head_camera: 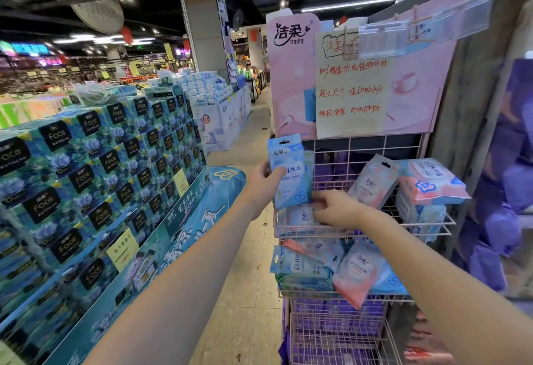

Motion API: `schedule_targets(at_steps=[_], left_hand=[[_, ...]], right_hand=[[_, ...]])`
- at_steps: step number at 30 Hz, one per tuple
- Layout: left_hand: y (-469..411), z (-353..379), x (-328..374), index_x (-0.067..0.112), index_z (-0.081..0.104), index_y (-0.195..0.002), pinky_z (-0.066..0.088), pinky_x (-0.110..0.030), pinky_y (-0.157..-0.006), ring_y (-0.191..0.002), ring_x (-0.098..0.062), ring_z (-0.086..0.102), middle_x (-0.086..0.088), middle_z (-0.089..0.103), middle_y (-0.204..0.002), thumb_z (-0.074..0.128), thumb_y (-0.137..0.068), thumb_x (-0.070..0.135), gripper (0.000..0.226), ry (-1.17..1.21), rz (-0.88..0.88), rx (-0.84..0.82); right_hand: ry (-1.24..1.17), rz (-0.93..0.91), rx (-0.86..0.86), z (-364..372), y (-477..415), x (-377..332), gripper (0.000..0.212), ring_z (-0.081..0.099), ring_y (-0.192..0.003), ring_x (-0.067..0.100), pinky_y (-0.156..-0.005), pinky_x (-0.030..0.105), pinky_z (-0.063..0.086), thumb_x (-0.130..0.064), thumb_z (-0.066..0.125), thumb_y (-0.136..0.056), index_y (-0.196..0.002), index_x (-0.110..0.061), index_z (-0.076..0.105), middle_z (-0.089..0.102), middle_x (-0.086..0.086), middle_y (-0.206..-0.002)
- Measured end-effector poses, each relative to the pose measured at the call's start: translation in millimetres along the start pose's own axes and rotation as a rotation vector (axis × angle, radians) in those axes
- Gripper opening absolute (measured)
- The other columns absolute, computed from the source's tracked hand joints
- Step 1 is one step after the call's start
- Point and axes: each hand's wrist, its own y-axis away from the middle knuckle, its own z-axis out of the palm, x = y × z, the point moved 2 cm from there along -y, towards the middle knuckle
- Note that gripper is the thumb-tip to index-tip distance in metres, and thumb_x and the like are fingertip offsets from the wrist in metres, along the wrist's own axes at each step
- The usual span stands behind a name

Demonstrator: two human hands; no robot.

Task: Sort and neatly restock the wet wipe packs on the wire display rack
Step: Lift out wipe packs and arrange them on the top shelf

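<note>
A pink wire display rack [432, 222] stands in front of me with wet wipe packs in its baskets. My left hand [264, 181] holds a blue wet wipe pack [290, 174] upright at the left end of the upper basket. My right hand [336, 209] reaches into that basket, fingers resting on a pale flat pack [300, 217] lying there; whether it grips the pack is hidden. A pink-and-white pack [372, 181] leans in the middle. Larger packs [429, 183] are stacked at the right end. The lower basket holds several jumbled blue and pink packs [357, 269].
A pink brand board with a handwritten yellow sign [352, 87] tops the rack. A tall pallet of blue tissue boxes [95, 180] fills the left side. A tiled aisle [248, 278] runs between them. Purple goods [507, 191] stand to the right, and more sit in the bottom wire basket [337, 333].
</note>
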Motion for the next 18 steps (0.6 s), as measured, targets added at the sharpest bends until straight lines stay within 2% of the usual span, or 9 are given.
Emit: schedule_targets(at_steps=[3, 5, 8, 11, 13, 15, 18], left_hand=[[0, -2, 1, 0.021, 0.066, -0.099, 0.055, -0.014, -0.06, -0.087, -0.013, 0.072, 0.003, 0.073, -0.099, 0.06, -0.101, 0.015, 0.008, 0.019, -0.019, 0.021], [-1, -5, 0, 0.018, 0.066, -0.101, 0.055, -0.018, -0.061, -0.089, -0.017, 0.072, 0.001, 0.073, -0.099, 0.061, -0.101, 0.017, 0.004, 0.039, -0.033, 0.043], [-3, -8, 2, 0.013, 0.065, -0.109, 0.053, -0.017, -0.057, -0.08, -0.013, 0.071, 0.001, 0.072, -0.097, 0.06, -0.102, 0.019, 0.01, 0.063, -0.037, 0.08], [-4, -11, 6, 0.011, 0.064, -0.112, 0.051, -0.016, -0.053, -0.069, -0.003, 0.07, 0.001, 0.072, -0.096, 0.059, -0.103, 0.019, 0.013, 0.089, -0.021, 0.091], [-6, -13, 10, 0.01, 0.064, -0.112, 0.052, -0.016, -0.053, -0.063, 0.001, 0.07, 0.0, 0.072, -0.094, 0.058, -0.103, 0.017, 0.013, 0.087, -0.003, 0.093], [-8, -13, 13, 0.007, 0.064, -0.118, 0.052, -0.017, -0.053, -0.063, 0.001, 0.071, -0.002, 0.073, -0.097, 0.058, -0.103, 0.015, 0.018, 0.09, -0.002, 0.079], [-9, -14, 16, 0.005, 0.062, -0.123, 0.05, -0.016, -0.05, -0.062, 0.001, 0.071, -0.004, 0.073, -0.1, 0.057, -0.103, 0.014, 0.023, 0.079, -0.017, 0.064]], right_hand=[[0.002, 0.007, -0.034, -6, -2, 3, 0.071, 0.05, -0.133, 0.025, -0.112, 0.042, 0.043, -0.03, 0.058, -0.078, -0.148, -0.022, 0.049, 0.058, 0.004, -0.143], [0.002, 0.009, -0.052, -11, -2, 5, 0.068, 0.048, -0.132, 0.025, -0.113, 0.043, 0.041, -0.029, 0.062, -0.078, -0.145, -0.021, 0.052, 0.057, 0.004, -0.141], [-0.017, -0.018, -0.032, -17, -3, 5, 0.058, 0.052, -0.12, 0.022, -0.104, 0.04, 0.046, -0.021, 0.068, -0.076, -0.132, -0.023, 0.056, 0.06, 0.001, -0.128], [-0.074, -0.057, -0.025, -21, -2, 6, 0.044, 0.06, -0.102, 0.017, -0.091, 0.037, 0.052, -0.017, 0.073, -0.072, -0.112, -0.029, 0.058, 0.062, -0.003, -0.114], [-0.147, -0.081, -0.019, -25, -1, 9, 0.041, 0.063, -0.102, 0.015, -0.092, 0.038, 0.054, -0.015, 0.076, -0.072, -0.106, -0.032, 0.059, 0.065, -0.006, -0.111], [-0.205, -0.102, 0.003, -31, 4, 12, 0.04, 0.064, -0.105, 0.014, -0.095, 0.037, 0.054, -0.014, 0.079, -0.077, -0.109, -0.03, 0.061, 0.066, -0.006, -0.113], [-0.391, -0.114, 0.044, -42, 11, 20, 0.046, 0.064, -0.105, 0.012, -0.09, 0.028, 0.053, -0.005, 0.074, -0.084, -0.124, -0.023, 0.06, 0.066, -0.007, -0.114]])
